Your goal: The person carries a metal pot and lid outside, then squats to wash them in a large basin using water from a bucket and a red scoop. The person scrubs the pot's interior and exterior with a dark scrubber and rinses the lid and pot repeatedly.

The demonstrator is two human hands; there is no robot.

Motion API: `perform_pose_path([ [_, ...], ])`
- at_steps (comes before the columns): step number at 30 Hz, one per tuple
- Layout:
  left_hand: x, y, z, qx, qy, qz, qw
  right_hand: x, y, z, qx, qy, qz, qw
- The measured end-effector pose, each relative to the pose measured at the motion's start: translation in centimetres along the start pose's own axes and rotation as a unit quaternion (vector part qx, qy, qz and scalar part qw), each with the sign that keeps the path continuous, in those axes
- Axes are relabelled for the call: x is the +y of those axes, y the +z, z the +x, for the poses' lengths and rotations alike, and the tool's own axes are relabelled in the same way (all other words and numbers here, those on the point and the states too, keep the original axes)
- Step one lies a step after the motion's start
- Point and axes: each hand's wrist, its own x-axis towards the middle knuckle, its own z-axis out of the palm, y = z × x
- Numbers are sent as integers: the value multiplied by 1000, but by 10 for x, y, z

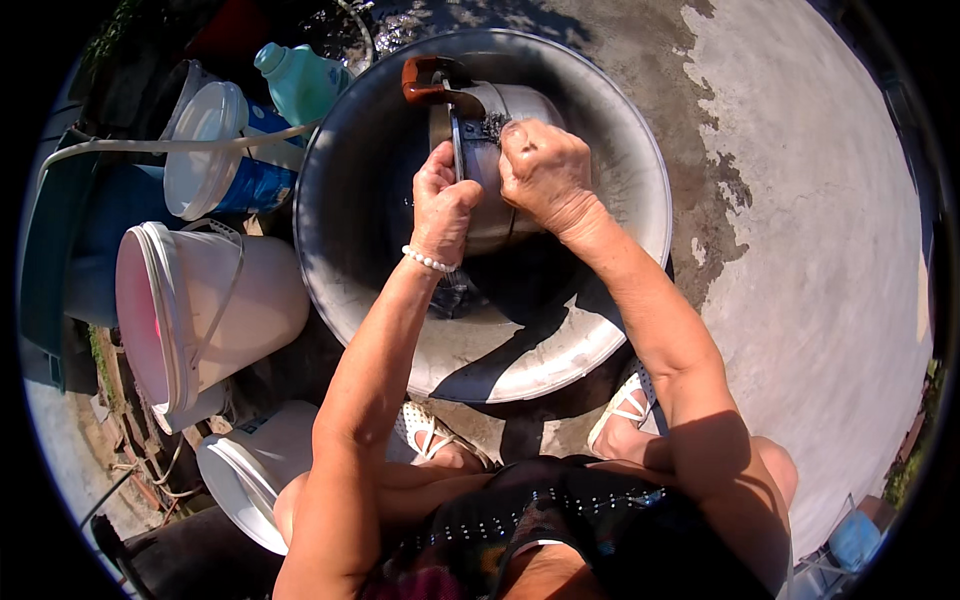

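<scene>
A metal pot (515, 100) is tipped on its side inside a wide metal basin (640, 190). Its reddish-brown handle (425, 82) points to the far left. My left hand (442, 208), with a white bead bracelet at the wrist, grips the pot by its rim. Against the pot's outer wall, just below the handle, my right hand (545, 172) is closed on a dark, wiry metal scrubber (494, 126). Only a bit of the scrubber shows past the fingers. Some dark water seems to lie in the basin's bottom, largely in shadow.
Left of the basin lie a white bucket with a pink inside (250, 285), a blue-and-white bucket (205, 150) and a white bucket (262, 450). A green bottle (300, 85) stands behind, and a pale hose (130, 146) crosses there. Partly wet concrete (810, 220) stretches right.
</scene>
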Motion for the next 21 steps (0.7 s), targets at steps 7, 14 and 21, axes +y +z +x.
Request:
perform_pose_path([
  [7, 12, 5, 6, -57, 24, 1, 998, 11, 14, 27, -46, 6, -23, 999],
  [14, -50, -29, -38, -14, 57, 196, 979, 13, 32, 62, -89, 122, 39, 988],
  [21, -49, -45, -23, 31, 63, 121, 990, -35, 48, 79, -51, 71, 148, 985],
])
